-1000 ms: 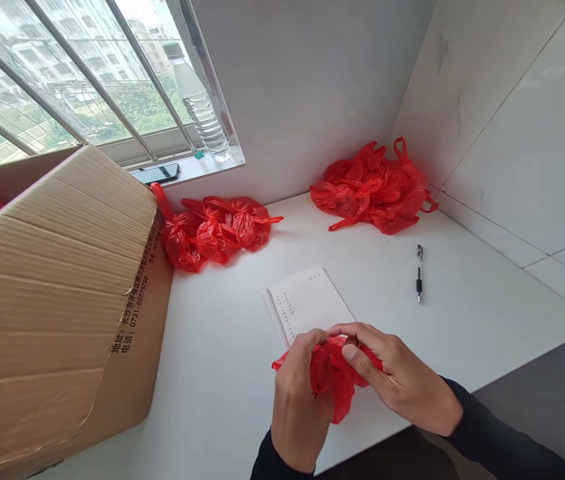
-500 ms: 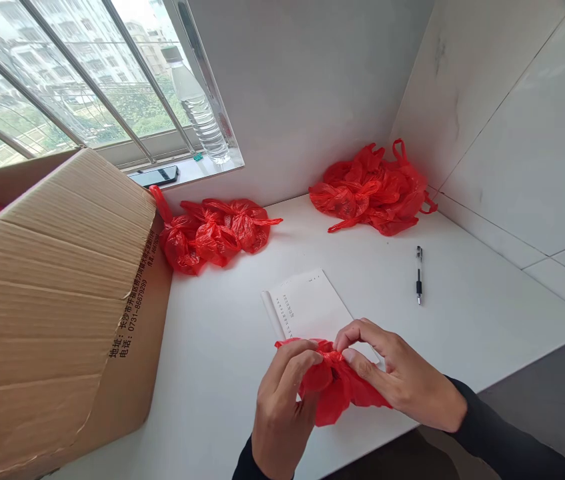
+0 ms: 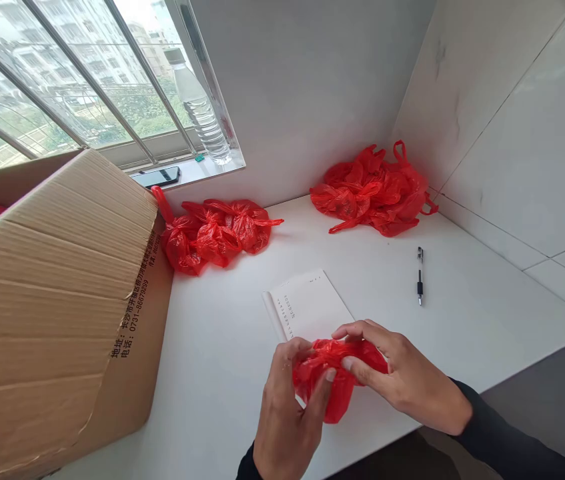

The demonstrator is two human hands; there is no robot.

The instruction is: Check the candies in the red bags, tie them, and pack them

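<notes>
A crumpled red plastic bag (image 3: 337,393) is held up between my two hands, above the table's front part. My left hand (image 3: 289,407) grips its left side, the thumb pressed on the front of the plastic. On the right side, my right hand (image 3: 395,367) pinches the gathered film between thumb and fingers. Whether anything lies inside the bag cannot be seen. Just behind it is a notebook (image 3: 309,303) with rows of small handwriting, its near part covered by the bag and hands.
A cardboard box (image 3: 52,300) stands on the left, with red plastic inside. Knotted red bags (image 3: 217,237) sit beside it. A heap of red bags (image 3: 375,193) lies by the wall. A pen (image 3: 419,277) lies right. The sill holds a water bottle (image 3: 202,113) and a phone (image 3: 157,177).
The bag has been bunched up, and its spread lower flaps are drawn in. My left thumb has come round to the bag's front. The other things stay put.
</notes>
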